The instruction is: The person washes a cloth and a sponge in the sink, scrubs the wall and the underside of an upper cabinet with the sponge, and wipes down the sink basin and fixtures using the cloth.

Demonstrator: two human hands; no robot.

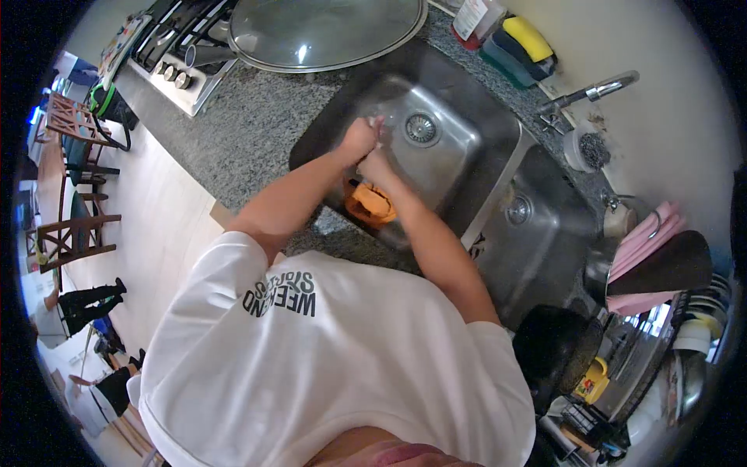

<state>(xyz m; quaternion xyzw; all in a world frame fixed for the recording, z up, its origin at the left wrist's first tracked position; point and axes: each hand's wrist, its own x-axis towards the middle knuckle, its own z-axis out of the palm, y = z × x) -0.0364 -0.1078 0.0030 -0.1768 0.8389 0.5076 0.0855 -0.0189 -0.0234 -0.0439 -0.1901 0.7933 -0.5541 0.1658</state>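
Observation:
My left hand (359, 140) and my right hand (377, 166) are close together over the left basin of the steel sink (443, 167). Both have their fingers closed; whatever is between them is too small and hidden to name. Just below the hands, at the near side of the basin, lies an orange object (372, 204), partly covered by my right forearm. The round drain (421, 129) shows beyond my hands, to the right.
A large glass lid (327, 31) lies beside the stove (180, 74). Behind the sink are a soap bottle (475, 19), a yellow sponge (527, 39) and the faucet (591, 89). Pink gloves (646, 241), a black pan (556, 346) and a yellow mug (593, 380) stand at right.

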